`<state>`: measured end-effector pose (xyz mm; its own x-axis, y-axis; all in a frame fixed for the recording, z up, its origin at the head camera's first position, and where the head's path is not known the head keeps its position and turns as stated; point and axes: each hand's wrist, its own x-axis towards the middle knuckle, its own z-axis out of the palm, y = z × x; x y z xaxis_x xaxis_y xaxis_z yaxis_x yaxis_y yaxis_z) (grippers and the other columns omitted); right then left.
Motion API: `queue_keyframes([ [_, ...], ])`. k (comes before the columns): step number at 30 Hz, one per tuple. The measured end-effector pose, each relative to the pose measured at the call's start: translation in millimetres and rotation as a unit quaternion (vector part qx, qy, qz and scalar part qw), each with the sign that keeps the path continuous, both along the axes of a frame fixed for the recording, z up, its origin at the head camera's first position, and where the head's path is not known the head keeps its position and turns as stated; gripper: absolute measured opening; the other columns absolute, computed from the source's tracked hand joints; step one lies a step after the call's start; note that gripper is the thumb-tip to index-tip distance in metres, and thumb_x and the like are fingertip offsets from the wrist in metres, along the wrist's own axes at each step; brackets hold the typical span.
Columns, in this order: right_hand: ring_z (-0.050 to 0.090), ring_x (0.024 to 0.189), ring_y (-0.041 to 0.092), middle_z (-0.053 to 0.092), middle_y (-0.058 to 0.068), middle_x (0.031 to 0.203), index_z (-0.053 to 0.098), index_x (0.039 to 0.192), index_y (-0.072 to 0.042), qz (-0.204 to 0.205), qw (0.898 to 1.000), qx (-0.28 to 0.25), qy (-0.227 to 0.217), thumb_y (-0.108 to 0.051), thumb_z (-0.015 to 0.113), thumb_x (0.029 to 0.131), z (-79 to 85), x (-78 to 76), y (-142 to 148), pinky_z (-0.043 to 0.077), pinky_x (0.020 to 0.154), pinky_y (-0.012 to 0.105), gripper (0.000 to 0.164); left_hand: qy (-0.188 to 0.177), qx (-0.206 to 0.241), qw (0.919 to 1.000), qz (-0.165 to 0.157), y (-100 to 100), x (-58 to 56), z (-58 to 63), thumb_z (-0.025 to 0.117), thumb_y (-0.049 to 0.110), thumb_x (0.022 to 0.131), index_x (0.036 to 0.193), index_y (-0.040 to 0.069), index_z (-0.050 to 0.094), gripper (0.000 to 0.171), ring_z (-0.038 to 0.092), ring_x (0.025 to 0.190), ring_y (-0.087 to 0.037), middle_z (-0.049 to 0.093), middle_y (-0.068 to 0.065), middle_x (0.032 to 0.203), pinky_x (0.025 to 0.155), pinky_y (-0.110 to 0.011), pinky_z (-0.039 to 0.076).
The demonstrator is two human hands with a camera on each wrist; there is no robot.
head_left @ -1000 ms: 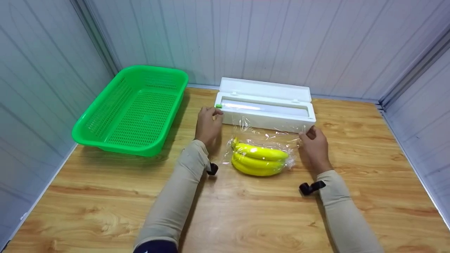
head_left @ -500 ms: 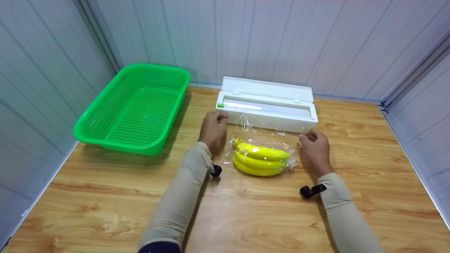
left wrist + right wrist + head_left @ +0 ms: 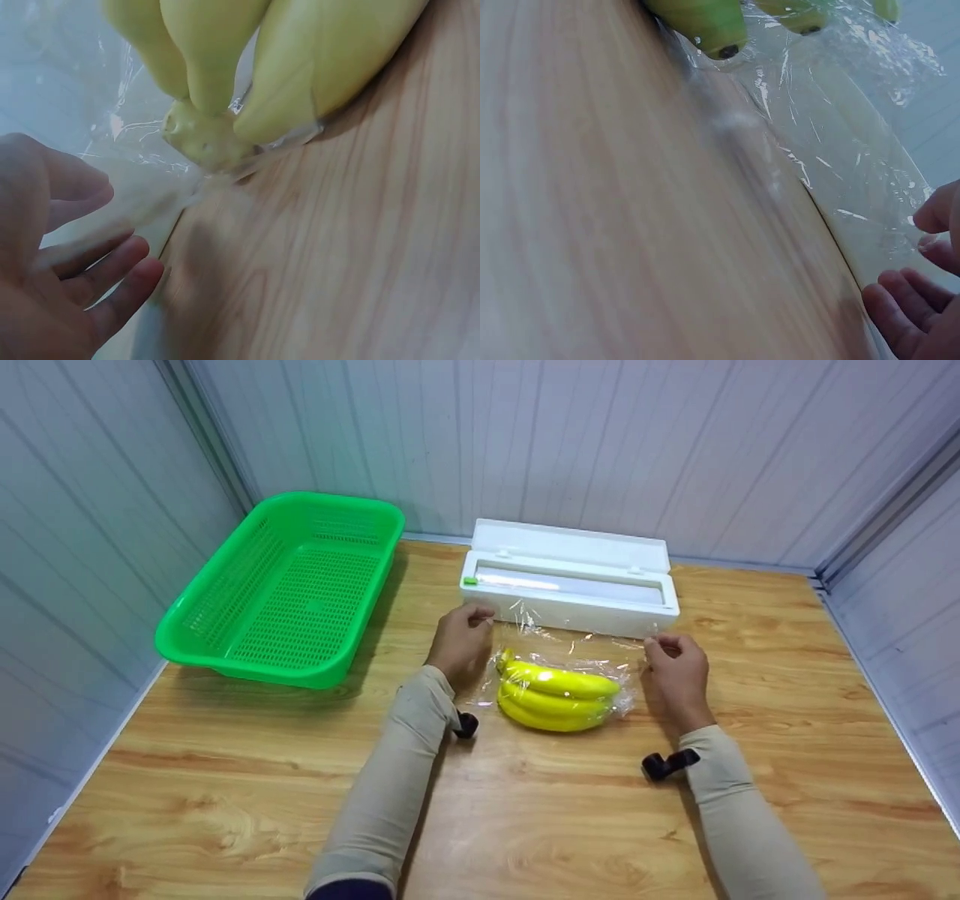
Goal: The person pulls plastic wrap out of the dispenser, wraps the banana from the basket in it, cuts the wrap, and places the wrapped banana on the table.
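Note:
A bunch of yellow bananas (image 3: 559, 697) lies on the table in front of a white cling film dispenser box (image 3: 577, 619). Clear cling film (image 3: 574, 645) covers part of the bunch and stretches back toward the box. My left hand (image 3: 461, 639) pinches the film's left side between thumb and forefinger, near the banana stem (image 3: 202, 139). On the opposite side my right hand (image 3: 681, 671) pinches the film past the banana tips (image 3: 724, 45). In both wrist views the other fingers are loosely bent. How the film runs beneath the bananas is hidden.
A green plastic basket (image 3: 345, 656) with perforated sides stands at the left. The box lid (image 3: 570, 544) is raised at the back, near the panelled wall (image 3: 570, 442). A green slider (image 3: 470, 581) sits at the box's left end. The table (image 3: 525, 825) is wood-grained.
My left hand has shifted right and a little nearer, from the box's left corner to its front, still pinching the film. The right hand has barely moved. The bananas stay put.

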<state>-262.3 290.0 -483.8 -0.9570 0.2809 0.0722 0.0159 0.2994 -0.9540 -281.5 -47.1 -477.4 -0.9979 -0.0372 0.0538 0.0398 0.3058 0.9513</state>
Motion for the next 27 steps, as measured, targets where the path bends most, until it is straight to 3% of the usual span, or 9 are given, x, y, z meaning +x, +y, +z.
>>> queue_keyframes([
  [5,0.059,0.084,0.021,0.060,0.016,0.098,0.064,0.106,0.005,0.011,0.996,-0.090,0.016,-0.018,0.068,0.096,-0.6,1.1,-2,0.054,0.070,0.027,0.025,-0.011,0.031,0.9995,0.002,5,0.7,-4.6,0.061,0.011,0.097,0.116,0.006,0.071,0.022,0.063,0.100,-0.020,0.069,-0.008,0.108,0.089,-0.032,0.050],
  [9,0.062,0.077,0.023,0.062,0.021,0.095,0.062,0.102,0.008,0.020,0.991,-0.127,0.036,-0.011,0.067,0.096,-3.0,0.8,-4,0.056,0.068,0.029,0.021,-0.011,0.050,0.9987,0.003,6,2.2,-6.9,0.062,0.011,0.096,0.115,0.005,0.070,0.021,0.063,0.099,-0.021,0.069,-0.009,0.107,0.089,-0.032,0.051],
  [15,0.063,0.079,0.024,0.061,0.021,0.093,0.062,0.096,0.005,0.020,0.975,-0.217,0.045,-0.005,0.067,0.095,-5.6,2.2,-6,0.055,0.066,0.029,0.012,-0.005,0.051,0.9987,0.005,7,6.0,-8.4,0.063,0.010,0.096,0.113,0.006,0.071,0.019,0.063,0.099,-0.020,0.069,-0.007,0.105,0.089,-0.031,0.051],
  [27,0.066,0.073,0.022,0.066,0.019,0.088,0.062,0.094,0.004,0.060,0.973,-0.213,0.063,-0.005,0.062,0.099,1.1,10.8,-3,0.057,0.062,0.030,0.010,-0.003,0.073,0.9973,-0.006,14,19.0,-2.0,0.062,0.011,0.096,0.112,0.006,0.071,0.019,0.061,0.098,-0.021,0.068,-0.010,0.107,0.088,-0.032,0.050],
])
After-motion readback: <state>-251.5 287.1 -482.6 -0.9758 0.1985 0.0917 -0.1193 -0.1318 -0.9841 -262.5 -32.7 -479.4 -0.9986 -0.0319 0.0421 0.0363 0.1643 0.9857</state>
